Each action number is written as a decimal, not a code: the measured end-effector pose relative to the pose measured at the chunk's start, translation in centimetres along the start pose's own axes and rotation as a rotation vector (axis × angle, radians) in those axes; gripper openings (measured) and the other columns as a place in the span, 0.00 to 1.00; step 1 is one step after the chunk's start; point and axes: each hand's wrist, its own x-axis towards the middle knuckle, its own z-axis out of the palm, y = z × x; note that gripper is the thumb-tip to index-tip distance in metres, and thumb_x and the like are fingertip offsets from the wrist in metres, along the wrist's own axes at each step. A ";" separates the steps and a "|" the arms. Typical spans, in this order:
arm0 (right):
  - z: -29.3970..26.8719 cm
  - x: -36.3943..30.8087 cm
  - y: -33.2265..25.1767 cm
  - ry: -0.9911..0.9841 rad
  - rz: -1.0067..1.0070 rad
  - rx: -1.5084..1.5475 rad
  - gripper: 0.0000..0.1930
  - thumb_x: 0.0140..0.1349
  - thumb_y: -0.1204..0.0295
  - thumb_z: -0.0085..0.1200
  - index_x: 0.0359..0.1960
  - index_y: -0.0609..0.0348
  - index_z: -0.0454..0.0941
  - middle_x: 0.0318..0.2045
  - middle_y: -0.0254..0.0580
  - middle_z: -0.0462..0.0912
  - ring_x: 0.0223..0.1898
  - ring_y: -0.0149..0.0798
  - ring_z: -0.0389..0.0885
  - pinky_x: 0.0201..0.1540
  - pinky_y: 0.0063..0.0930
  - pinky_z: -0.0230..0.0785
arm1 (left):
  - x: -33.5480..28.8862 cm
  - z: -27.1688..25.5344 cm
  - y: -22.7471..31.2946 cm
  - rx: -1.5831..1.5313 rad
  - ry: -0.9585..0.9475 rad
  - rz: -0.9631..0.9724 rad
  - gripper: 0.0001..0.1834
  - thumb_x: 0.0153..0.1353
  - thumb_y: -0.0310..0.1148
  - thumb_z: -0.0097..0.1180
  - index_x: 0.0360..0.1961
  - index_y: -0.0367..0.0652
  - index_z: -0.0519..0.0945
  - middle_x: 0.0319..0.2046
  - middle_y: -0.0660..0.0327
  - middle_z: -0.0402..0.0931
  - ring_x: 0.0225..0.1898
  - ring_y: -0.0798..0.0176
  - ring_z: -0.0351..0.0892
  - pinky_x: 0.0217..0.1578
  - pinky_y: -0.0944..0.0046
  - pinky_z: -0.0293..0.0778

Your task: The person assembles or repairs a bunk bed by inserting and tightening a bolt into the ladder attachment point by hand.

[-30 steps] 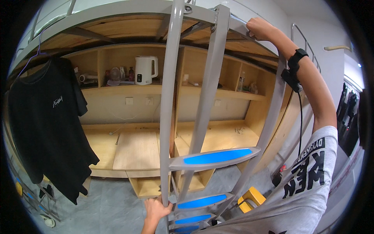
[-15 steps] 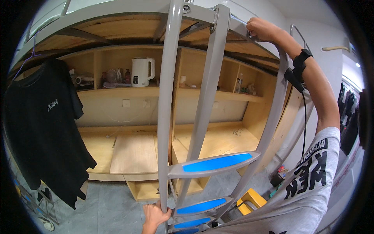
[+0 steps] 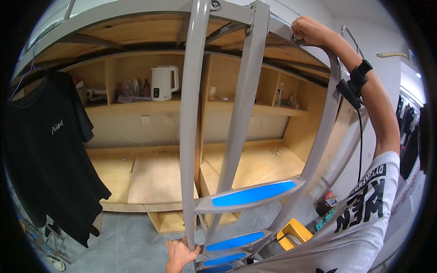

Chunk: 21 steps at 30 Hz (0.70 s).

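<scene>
My left hand [image 3: 179, 255] is closed around the lower part of a grey metal ladder's left rail [image 3: 189, 136]. Raised at the upper right, my right hand [image 3: 313, 32] grips the curved top end of the ladder's right rail [image 3: 324, 123], its fingers curled over the metal. A black band with a cable is strapped to that forearm. Blue pads cover the ladder's steps [image 3: 254, 194]. Behind the ladder runs the grey frame of a raised bunk bed [image 3: 136, 11] with wooden boards underneath.
Beneath the bunk stand wooden desks [image 3: 159, 177] and shelves holding a white electric kettle [image 3: 164, 83], bottles and a hair dryer. A black T-shirt [image 3: 45, 136] hangs at left from a purple hanger. A yellow chair [image 3: 295, 233] and a dark bin [image 3: 325, 205] are at lower right.
The view has shifted slightly, so the shelves and T-shirt sit a little further left. Both hands keep their holds on the ladder rails.
</scene>
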 end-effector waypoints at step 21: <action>2.3 0.6 -2.5 -0.087 0.153 -0.384 0.05 0.45 0.77 0.55 0.20 0.68 0.79 0.26 0.59 0.80 0.30 0.56 0.80 0.34 0.41 0.75 | 0.5 -0.3 1.0 0.031 -0.020 -0.099 0.13 0.34 0.39 0.62 0.19 0.40 0.81 0.13 0.53 0.75 0.19 0.45 0.76 0.22 0.51 0.72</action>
